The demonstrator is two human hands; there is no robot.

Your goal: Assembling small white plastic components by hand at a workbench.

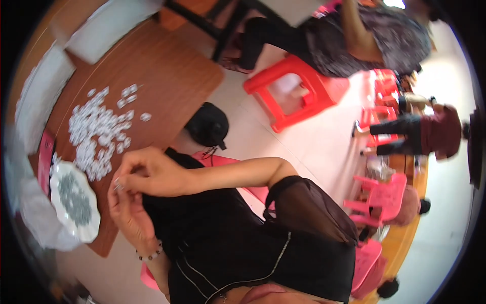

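Observation:
My right hand and my left hand, which has a beaded bracelet at its wrist, meet above the table's near edge. Both have their fingers pinched together around a small shiny piece, too small to make out clearly. Just beyond them, many small white, translucent pieces lie heaped on the brown wooden table, a few scattered off to the right. To the left of my hands is a white, wavy-edged plate bearing a spread of tiny grey-green bits.
White boxlike containers line the table's far side, near a pink-red packet and a crumpled whitish plastic bag. A black bag is beside the table. Right of it stands a red stool; other people sit or stand beyond, among pink chairs.

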